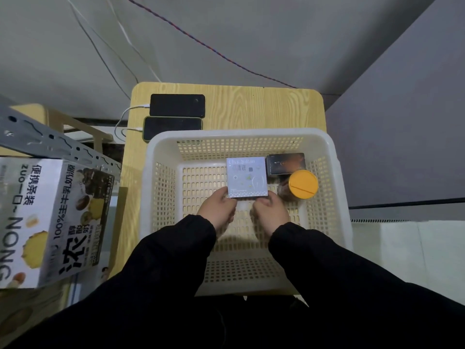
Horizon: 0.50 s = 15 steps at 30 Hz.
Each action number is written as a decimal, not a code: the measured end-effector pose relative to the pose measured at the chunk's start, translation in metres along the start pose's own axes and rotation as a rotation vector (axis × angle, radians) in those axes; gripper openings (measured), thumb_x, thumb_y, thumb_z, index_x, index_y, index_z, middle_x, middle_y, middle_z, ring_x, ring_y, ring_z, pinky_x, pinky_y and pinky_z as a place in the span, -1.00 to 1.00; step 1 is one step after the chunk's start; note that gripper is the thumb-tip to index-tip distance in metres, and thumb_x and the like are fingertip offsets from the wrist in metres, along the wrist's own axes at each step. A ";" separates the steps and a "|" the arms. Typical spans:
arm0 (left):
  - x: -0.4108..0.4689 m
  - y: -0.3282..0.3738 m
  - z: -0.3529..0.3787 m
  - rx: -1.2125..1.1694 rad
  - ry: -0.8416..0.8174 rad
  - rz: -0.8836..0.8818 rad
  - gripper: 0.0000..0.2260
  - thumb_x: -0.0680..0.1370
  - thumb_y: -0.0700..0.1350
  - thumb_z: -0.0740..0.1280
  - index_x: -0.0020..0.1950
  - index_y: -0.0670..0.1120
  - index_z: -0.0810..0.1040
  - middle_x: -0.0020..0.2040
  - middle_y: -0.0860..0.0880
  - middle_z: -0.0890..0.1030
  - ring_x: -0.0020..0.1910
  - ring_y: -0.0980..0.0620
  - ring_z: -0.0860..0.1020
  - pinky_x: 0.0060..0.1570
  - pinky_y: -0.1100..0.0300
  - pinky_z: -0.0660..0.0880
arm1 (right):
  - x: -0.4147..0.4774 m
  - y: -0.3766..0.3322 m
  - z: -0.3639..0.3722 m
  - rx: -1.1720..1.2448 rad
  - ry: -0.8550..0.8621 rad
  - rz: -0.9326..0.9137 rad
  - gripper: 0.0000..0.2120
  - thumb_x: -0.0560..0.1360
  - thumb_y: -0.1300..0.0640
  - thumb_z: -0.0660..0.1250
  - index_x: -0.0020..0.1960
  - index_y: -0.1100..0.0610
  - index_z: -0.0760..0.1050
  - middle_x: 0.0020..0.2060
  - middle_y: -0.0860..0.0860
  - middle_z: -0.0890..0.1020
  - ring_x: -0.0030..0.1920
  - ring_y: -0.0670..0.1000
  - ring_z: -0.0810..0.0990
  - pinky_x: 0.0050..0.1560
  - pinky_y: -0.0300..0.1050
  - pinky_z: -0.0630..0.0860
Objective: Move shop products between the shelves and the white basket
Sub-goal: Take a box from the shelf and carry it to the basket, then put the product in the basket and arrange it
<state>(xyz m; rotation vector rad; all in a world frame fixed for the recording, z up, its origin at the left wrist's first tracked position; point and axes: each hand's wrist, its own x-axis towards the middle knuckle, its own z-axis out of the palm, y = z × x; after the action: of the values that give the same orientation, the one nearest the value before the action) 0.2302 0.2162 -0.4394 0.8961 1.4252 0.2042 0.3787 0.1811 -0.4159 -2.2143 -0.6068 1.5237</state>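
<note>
A white lattice basket stands on a small wooden table. Inside it, both my hands hold a flat white box with pale print. My left hand grips its near left corner and my right hand grips its near right corner. Whether the box rests on the basket floor or hangs just above it, I cannot tell. To the right of it in the basket lie a dark box and a jar with an orange lid.
Two black phones with white charging cables lie on the table behind the basket. A grey metal shelf frame stands at left with a large white milk carton box on it. Grey walls rise behind.
</note>
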 end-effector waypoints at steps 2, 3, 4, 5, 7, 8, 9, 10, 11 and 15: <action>-0.002 -0.002 0.000 0.033 -0.009 0.009 -0.69 0.63 -0.12 0.23 0.26 0.27 0.51 -0.30 -0.05 0.52 -0.29 -0.06 0.50 -0.23 0.02 0.47 | -0.001 0.001 0.000 0.021 -0.008 -0.014 -0.73 0.57 0.24 0.24 0.25 0.07 0.46 -0.06 -0.02 0.59 -0.17 0.02 0.52 -0.20 -0.12 0.38; -0.002 -0.004 0.000 0.056 -0.008 0.014 -0.67 0.63 -0.11 0.22 0.21 0.34 0.49 -0.28 -0.05 0.53 -0.28 -0.05 0.51 -0.21 0.02 0.49 | -0.002 0.002 0.001 0.030 -0.016 -0.026 -0.67 0.59 0.24 0.25 0.31 0.00 0.44 0.06 -0.05 0.61 -0.11 -0.04 0.56 -0.17 -0.15 0.41; -0.003 -0.003 0.000 0.078 -0.009 0.015 -0.65 0.63 -0.11 0.22 0.20 0.37 0.48 -0.25 -0.05 0.54 -0.26 -0.05 0.52 -0.19 0.03 0.50 | -0.003 0.002 0.000 0.035 -0.028 -0.039 -0.61 0.60 0.23 0.25 0.40 -0.02 0.40 0.19 -0.05 0.60 -0.03 -0.05 0.57 -0.11 -0.14 0.42; -0.005 -0.002 0.000 0.109 -0.005 0.023 -0.65 0.63 -0.12 0.21 0.25 0.34 0.48 -0.19 -0.03 0.55 -0.23 -0.03 0.54 -0.16 0.06 0.50 | -0.005 0.003 -0.001 0.029 -0.045 -0.047 -0.55 0.61 0.22 0.26 0.47 -0.01 0.35 0.30 -0.03 0.57 0.03 -0.03 0.56 -0.04 -0.12 0.42; -0.012 0.002 -0.002 0.228 0.010 0.050 -0.62 0.65 -0.11 0.23 0.45 0.19 0.40 0.02 0.04 0.60 -0.08 0.01 0.58 -0.06 0.13 0.49 | -0.011 0.001 -0.004 -0.013 -0.080 -0.062 -0.48 0.63 0.19 0.25 0.56 0.04 0.25 0.43 0.01 0.49 0.08 0.02 0.56 0.07 -0.09 0.41; -0.017 0.004 -0.003 0.298 0.027 0.054 -0.53 0.65 -0.08 0.25 0.56 0.10 0.30 0.19 0.05 0.59 0.08 0.01 0.59 0.05 0.15 0.49 | -0.014 0.001 -0.006 -0.043 -0.090 -0.062 -0.45 0.64 0.17 0.24 0.60 0.05 0.19 0.47 0.02 0.44 0.11 0.01 0.55 0.09 -0.08 0.40; -0.023 0.005 -0.003 0.349 0.049 0.053 -0.46 0.65 -0.06 0.27 0.62 0.05 0.22 0.36 0.02 0.54 0.25 0.00 0.56 0.18 0.15 0.47 | -0.017 0.001 -0.009 -0.074 -0.098 -0.066 -0.41 0.65 0.14 0.24 0.63 0.05 0.13 0.51 0.02 0.39 0.15 0.00 0.53 0.09 -0.10 0.36; -0.031 0.006 -0.003 0.384 0.071 0.055 -0.41 0.65 -0.03 0.28 0.65 0.01 0.16 0.48 -0.01 0.46 0.37 -0.01 0.50 0.28 0.15 0.43 | -0.020 0.001 -0.011 -0.106 -0.111 -0.076 -0.38 0.66 0.11 0.23 0.66 0.05 0.09 0.55 0.02 0.35 0.20 0.02 0.51 0.10 -0.12 0.33; -0.040 0.007 -0.003 0.411 0.098 0.071 -0.39 0.65 -0.01 0.27 0.66 0.00 0.13 0.54 -0.03 0.40 0.44 -0.01 0.45 0.31 0.16 0.39 | -0.025 0.000 -0.014 -0.150 -0.134 -0.106 -0.37 0.66 0.09 0.22 0.67 0.05 0.08 0.57 0.03 0.32 0.25 0.03 0.51 0.13 -0.13 0.34; -0.095 0.011 0.003 0.607 0.306 0.196 -0.40 0.67 0.06 0.21 0.67 -0.05 0.12 0.60 -0.06 0.29 0.55 -0.04 0.28 0.44 0.14 0.24 | -0.056 -0.007 -0.025 -0.487 -0.301 -0.493 -0.40 0.66 0.08 0.22 0.66 0.04 0.13 0.61 0.00 0.24 0.52 0.03 0.34 0.33 -0.20 0.29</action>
<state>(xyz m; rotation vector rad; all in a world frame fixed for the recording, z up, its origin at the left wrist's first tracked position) 0.2190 0.1640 -0.3604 1.5567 1.7179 0.0516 0.3840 0.1541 -0.3607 -1.9240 -1.6293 1.5542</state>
